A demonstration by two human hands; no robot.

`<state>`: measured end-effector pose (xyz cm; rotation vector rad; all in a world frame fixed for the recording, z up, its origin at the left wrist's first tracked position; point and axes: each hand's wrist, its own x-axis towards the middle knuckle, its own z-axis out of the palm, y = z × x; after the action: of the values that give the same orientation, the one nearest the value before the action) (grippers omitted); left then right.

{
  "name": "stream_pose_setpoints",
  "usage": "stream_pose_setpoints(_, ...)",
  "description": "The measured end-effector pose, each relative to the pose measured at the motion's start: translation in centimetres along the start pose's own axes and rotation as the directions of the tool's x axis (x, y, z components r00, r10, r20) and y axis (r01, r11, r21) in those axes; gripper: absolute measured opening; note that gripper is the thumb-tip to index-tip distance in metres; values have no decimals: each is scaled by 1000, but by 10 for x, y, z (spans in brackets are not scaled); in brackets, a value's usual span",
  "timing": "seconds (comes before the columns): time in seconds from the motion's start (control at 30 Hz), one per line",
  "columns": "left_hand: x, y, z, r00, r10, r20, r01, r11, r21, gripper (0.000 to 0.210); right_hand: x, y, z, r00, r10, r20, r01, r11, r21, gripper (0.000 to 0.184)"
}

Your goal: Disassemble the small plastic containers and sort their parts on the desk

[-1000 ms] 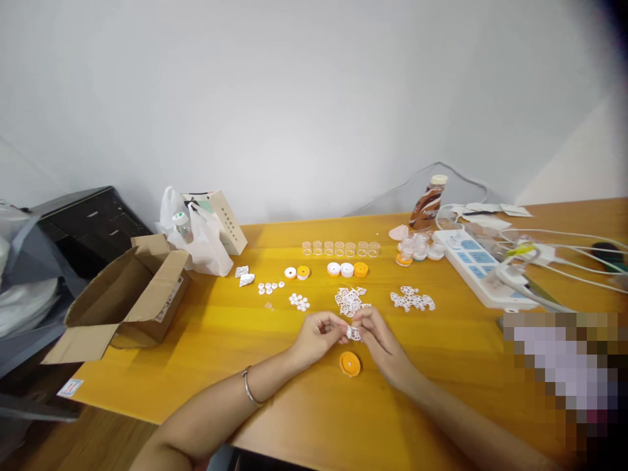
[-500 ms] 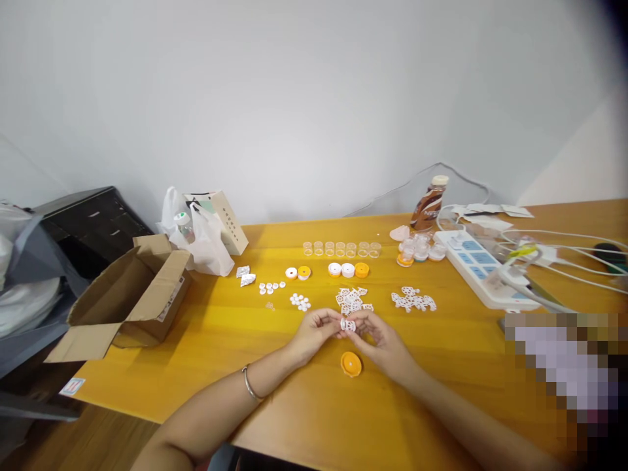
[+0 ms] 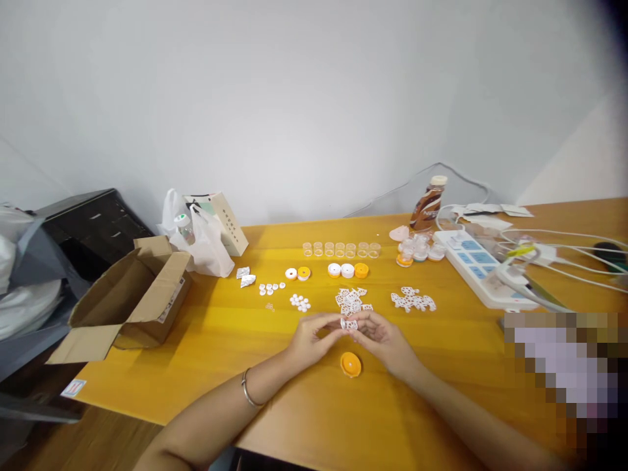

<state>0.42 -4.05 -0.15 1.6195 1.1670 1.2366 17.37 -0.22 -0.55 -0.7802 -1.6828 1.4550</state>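
Note:
Between my fingertips is a small white openwork plastic piece. My left hand pinches its left end and my right hand its right end; the fingers hide part of it. Just below them on the table lies an orange scalloped cap, hollow side up. Directly beyond my fingers is a pile of white openwork pieces, and a second pile of similar pieces lies to the right. Small white round parts are grouped to the left.
Clear cups stand in a row, with white and orange round caps in front. A cardboard box and plastic bag are left. A drink bottle, lidded containers and a power strip with cables are right.
My left fingers have shifted their grip, the thumb now reaching further along the white piece. Both hands stay at nearly the same place above the orange cap.

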Motion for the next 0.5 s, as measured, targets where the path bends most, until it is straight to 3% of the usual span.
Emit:
stream_pose_setpoints(0.13,4,0,-2,988,-83,-132,75,995,-68,27,1,2,-3,998,6,-62,-7,1000,-16,34)
stream_pose_setpoints(0.27,11,-3,-9,952,-162,-262,111,974,-197,31,8,10,-20,968,-70,-241,31,986,-163,39)
stream_pose_setpoints(0.37,11,-6,-12,961,-149,-231,110,979,-173,32,15,14,-35,927,-200,-318,50,904,-424,39)
stream_pose_setpoints(0.5,8,-8,-9,986,-87,-141,83,996,-33,29,20,16,-38,929,-313,-198,129,775,-618,33)
